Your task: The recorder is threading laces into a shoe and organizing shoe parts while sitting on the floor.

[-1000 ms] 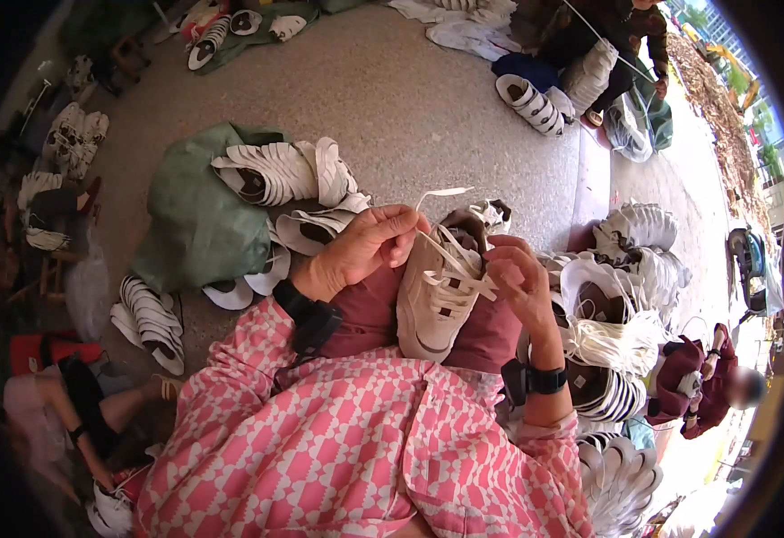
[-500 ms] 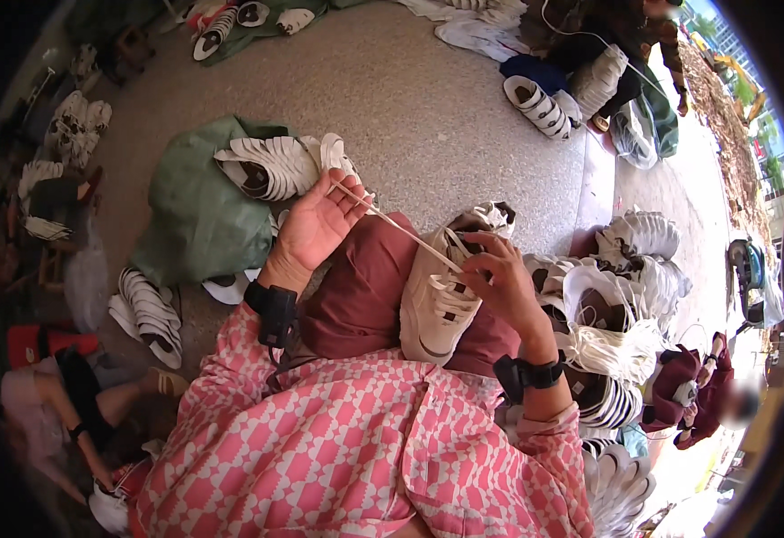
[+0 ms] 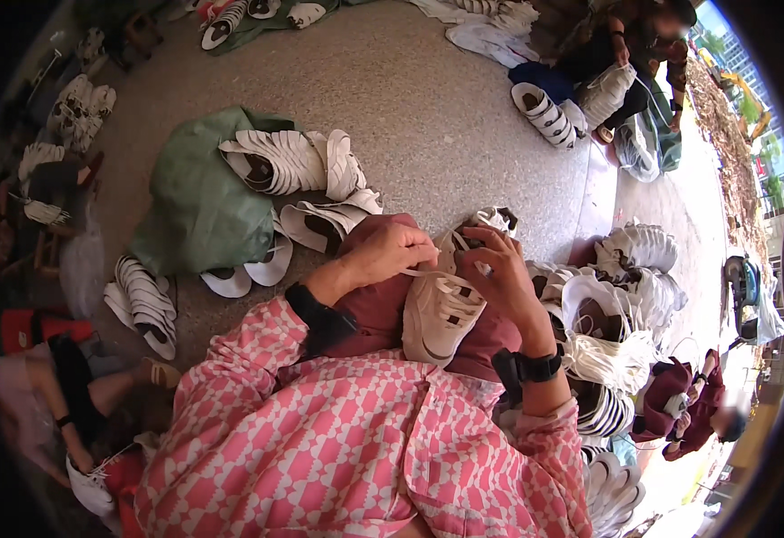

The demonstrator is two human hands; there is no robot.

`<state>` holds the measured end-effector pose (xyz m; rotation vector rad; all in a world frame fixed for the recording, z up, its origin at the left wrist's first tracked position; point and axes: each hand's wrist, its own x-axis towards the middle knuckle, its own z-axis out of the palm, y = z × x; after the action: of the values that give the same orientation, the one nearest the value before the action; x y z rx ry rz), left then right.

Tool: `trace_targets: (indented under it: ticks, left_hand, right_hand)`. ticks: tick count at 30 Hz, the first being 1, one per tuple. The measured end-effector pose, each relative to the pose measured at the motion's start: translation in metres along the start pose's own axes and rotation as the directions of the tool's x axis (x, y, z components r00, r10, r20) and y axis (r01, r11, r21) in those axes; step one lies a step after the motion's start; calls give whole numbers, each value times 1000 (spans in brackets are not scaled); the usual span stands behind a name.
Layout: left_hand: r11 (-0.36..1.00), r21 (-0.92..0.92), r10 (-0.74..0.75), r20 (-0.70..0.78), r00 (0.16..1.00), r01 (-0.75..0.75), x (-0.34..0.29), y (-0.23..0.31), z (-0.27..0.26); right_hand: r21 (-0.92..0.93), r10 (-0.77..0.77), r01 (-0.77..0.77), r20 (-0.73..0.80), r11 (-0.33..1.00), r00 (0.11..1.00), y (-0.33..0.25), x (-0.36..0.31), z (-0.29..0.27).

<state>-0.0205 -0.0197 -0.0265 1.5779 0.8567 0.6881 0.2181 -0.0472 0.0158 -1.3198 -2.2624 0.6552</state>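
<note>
A cream shoe upper (image 3: 430, 327) rests on my lap against my dark red trousers, its toe end toward me. A white shoelace (image 3: 421, 273) runs through its eyelets. My left hand (image 3: 381, 260) is at the shoe's left side, with its fingers closed on the lace. Over the lacing on the right, my right hand (image 3: 506, 280) has bent fingers, with thumb and forefinger pinched on a bit of lace. The fingertips partly hide the eyelets. A black band is on each of my wrists.
To my right lie piled shoe uppers (image 3: 639, 251) and a bundle of white laces (image 3: 603, 359). A green sack (image 3: 204, 215) and stacked uppers (image 3: 298, 161) lie ahead on the left. Other people sit around, one at the far right (image 3: 621, 54) handling uppers.
My left hand has come down and right, from holding the lace stretched out at upper left to close beside the shoe. The right hand stays at the lacing.
</note>
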Motion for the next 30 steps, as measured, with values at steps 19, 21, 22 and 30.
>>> trace_targets:
  ticks: [19,21,22,30]
  left_hand:
    - [969,142,-231,232,945,202,19,-2,7]
    - [974,-61,-192,293,937,219,19,-6,4]
    - [977,-18,-199,260,945,211,20,-8,3]
    - [996,58,-76,260,963,63,20,-8,12]
  right_hand:
    - [26,-89,90,-32,996,996,1,-1,12]
    - [29,-82,83,-35,996,996,2,-2,14]
    - [27,-78,79,-36,997,996,3,-2,15]
    - [39,-65,67,-50,997,997,7,-4,19]
